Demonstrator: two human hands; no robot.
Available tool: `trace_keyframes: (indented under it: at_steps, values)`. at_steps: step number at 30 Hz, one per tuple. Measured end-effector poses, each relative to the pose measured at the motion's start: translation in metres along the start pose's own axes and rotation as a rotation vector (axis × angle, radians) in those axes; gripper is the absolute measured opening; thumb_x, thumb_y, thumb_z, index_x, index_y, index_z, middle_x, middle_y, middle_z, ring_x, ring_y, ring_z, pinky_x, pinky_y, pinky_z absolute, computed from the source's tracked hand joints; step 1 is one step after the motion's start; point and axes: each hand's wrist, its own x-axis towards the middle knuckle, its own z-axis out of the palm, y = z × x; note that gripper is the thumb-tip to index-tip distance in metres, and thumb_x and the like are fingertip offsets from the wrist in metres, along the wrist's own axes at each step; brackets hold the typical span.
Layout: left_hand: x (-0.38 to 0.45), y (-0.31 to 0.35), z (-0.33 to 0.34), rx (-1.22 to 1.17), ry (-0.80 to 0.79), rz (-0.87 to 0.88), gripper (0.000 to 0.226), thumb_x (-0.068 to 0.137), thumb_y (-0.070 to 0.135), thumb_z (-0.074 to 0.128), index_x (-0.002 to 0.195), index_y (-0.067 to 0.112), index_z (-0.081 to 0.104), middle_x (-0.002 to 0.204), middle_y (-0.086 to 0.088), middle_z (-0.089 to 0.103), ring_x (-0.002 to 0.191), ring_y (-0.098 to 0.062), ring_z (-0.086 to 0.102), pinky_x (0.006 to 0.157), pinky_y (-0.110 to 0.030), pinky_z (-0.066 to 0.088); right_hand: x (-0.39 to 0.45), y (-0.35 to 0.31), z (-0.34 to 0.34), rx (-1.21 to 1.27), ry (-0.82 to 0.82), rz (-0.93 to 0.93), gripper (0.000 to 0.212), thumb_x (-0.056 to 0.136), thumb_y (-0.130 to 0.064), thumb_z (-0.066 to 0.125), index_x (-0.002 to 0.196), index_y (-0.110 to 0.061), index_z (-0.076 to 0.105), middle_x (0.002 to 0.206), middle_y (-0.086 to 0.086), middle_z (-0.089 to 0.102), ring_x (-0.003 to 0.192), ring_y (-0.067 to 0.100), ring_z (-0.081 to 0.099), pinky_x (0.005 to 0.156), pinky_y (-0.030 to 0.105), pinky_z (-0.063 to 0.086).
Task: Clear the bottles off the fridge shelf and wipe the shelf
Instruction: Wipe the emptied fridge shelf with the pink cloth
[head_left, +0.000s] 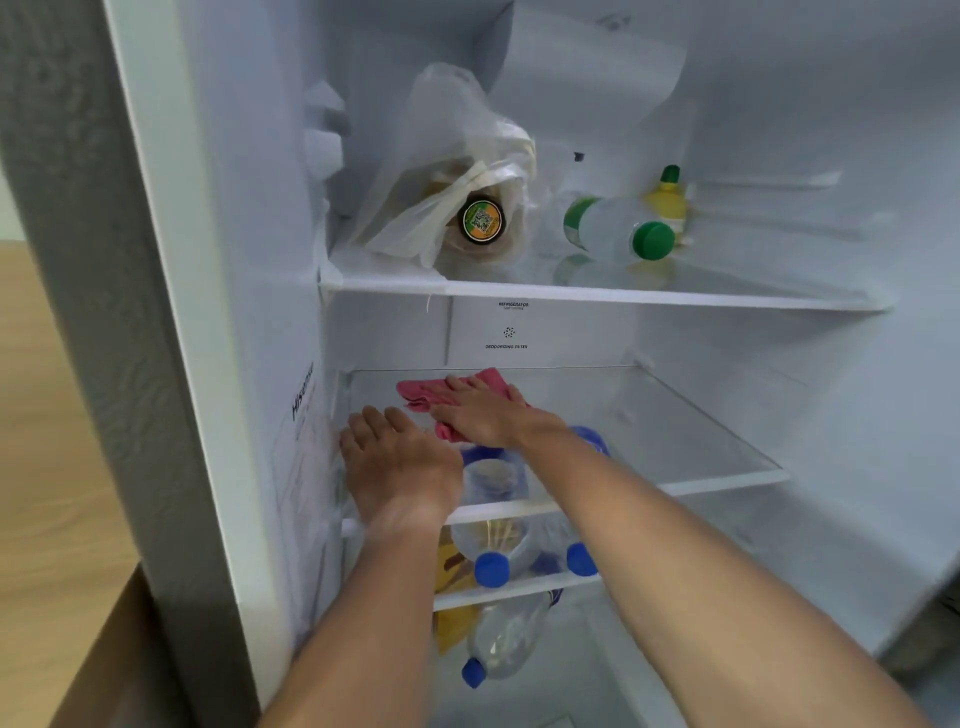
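The middle glass shelf (675, 431) of the open fridge carries no bottles. A pink cloth (423, 391) lies on its left rear part. My right hand (480, 410) presses flat on the cloth with straight fingers. My left hand (397, 457) rests flat on the shelf's front left corner, beside the fridge wall. Clear bottles with blue caps (491, 566) lie on the shelf below, seen partly through the glass. Another blue-capped bottle (501, 644) lies lower still.
The top shelf (623, 296) holds a plastic bag with a jar (483, 221), a lying clear bottle with a green cap (623, 234) and a yellow lemon-shaped bottle (667, 200). A yellow packet (449, 566) sits beside the lower bottles. The fridge's side wall (218, 312) stands at left.
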Motion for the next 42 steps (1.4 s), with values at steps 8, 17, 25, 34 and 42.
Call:
trace_keyframes:
  at_steps: [8,17,25,34,42]
  values:
    - [-0.001,0.000,-0.001,0.029,0.003,0.006,0.061,0.094,0.029,0.033,0.147,0.000,0.031,0.155,-0.020,0.031,0.143,-0.036,0.027,0.120,-0.045,0.020,-0.065,0.045,0.005,0.223,-0.009,-0.211,0.056,0.101,-0.031,0.047,0.156,-0.034,0.034,0.167,-0.012,0.018,0.153,0.003,0.005,0.123,0.038,-0.004]
    - [-0.003,-0.003,-0.001,0.064,0.003,0.016,0.061,0.098,0.032,0.025,0.150,0.001,0.029,0.158,-0.019,0.028,0.145,-0.036,0.027,0.121,-0.046,0.021,-0.150,0.162,-0.003,-0.023,0.116,0.304,0.073,0.092,-0.076,0.007,0.158,-0.046,0.014,0.167,-0.011,0.019,0.154,0.014,0.012,0.122,0.049,0.009]
    - [0.001,0.000,0.003,0.041,-0.004,0.000,0.063,0.098,0.032,0.025,0.153,0.000,0.022,0.162,-0.019,0.020,0.148,-0.037,0.018,0.122,-0.047,0.014,-0.114,0.110,0.007,-0.033,0.065,0.436,0.072,0.093,-0.075,0.012,0.158,-0.047,0.004,0.171,-0.007,0.000,0.157,0.025,0.000,0.119,0.063,-0.004]
    - [0.001,-0.002,0.002,0.049,-0.016,0.004,0.063,0.097,0.034,0.021,0.151,0.001,0.025,0.160,-0.020,0.021,0.146,-0.037,0.021,0.121,-0.046,0.017,-0.121,0.057,0.023,-0.012,0.089,0.137,0.081,0.086,-0.082,0.009,0.158,-0.046,0.008,0.170,-0.009,0.004,0.156,0.019,-0.001,0.119,0.056,-0.006]
    - [0.002,0.001,0.005,0.098,-0.013,-0.014,0.061,0.097,0.031,0.020,0.150,0.001,0.027,0.157,-0.020,0.026,0.144,-0.038,0.026,0.120,-0.048,0.021,-0.119,0.128,-0.009,-0.013,0.041,0.655,0.113,0.067,-0.099,0.006,0.161,-0.037,0.000,0.171,0.003,-0.001,0.156,0.030,-0.003,0.119,0.057,-0.006]
